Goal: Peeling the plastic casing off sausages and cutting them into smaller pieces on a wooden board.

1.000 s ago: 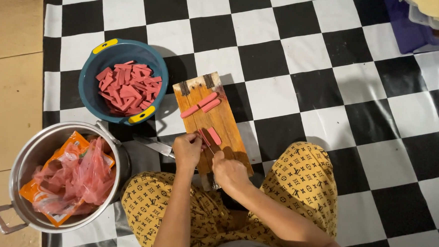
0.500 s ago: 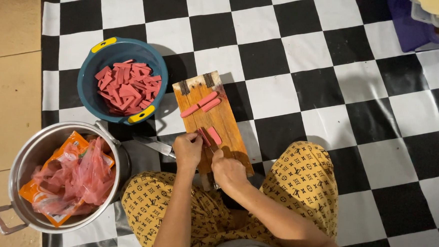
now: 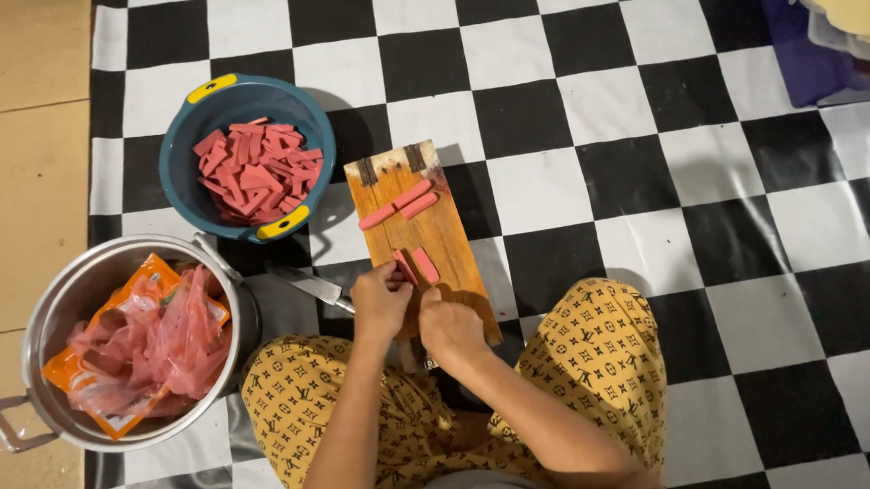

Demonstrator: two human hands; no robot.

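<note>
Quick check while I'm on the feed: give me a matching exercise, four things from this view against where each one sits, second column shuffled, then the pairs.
Things:
1. cut sausage pieces
2. wrappers
3. knife
4. whole sausages

Places:
A. on the mat between pot and board
B. on the far half of the board
C. in the blue bowl
D. in the metal pot

Pairs: 1-C, 2-D, 3-A, 4-B
</note>
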